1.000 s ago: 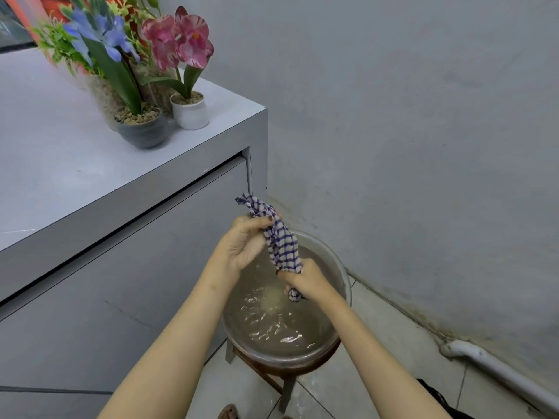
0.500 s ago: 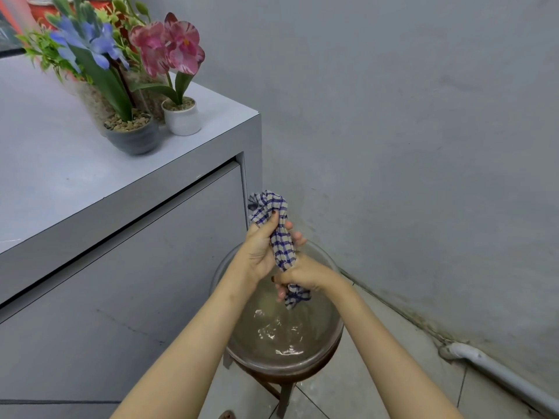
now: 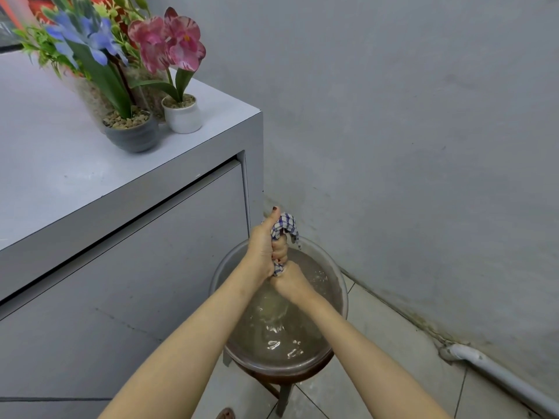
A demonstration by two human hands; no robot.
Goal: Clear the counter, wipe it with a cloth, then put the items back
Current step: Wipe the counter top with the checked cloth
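Head view. Wringing step, judging by the twisted checked cloth (image 3: 284, 226) held over the basin (image 3: 343, 297) of water, low in frame near 6 o'clock.

Best done by turning the two fists in opposite ways and squeezing from the top end down. Hold low over the water to catch the drips inside the rim rather than on the floor tiles (image 3: 393, 343). Stop at merely damp, to avoid streaking the desk (image 3: 45, 176) during the wipe. Worth shaking the fabric out flat before carrying it over.

Left grip (image 3: 261, 252) wrapped tight round the upper part of the cloth, thumb raised toward 12 o'clock, with a tuft of fabric poking out above the fist. Right grip (image 3: 292, 282) clenched round the lower end, just beneath the left and touching it. Bare forearms reaching in from 7 and 5 o'clock, meeting above the basin's far half.

Basin seated on a small dark stool (image 3: 284, 397), close beside the desk's front panel. Up at 10 o'clock, on the desk corner: a grey pot (image 3: 133, 136) with a blue flower, and just beside it a white pot (image 3: 183, 117) with pink blooms. Not yet cleared, by the look of it. More greenery behind, blurred.

At 4 o'clock, along the wall foot, a white pipe (image 3: 499, 373).
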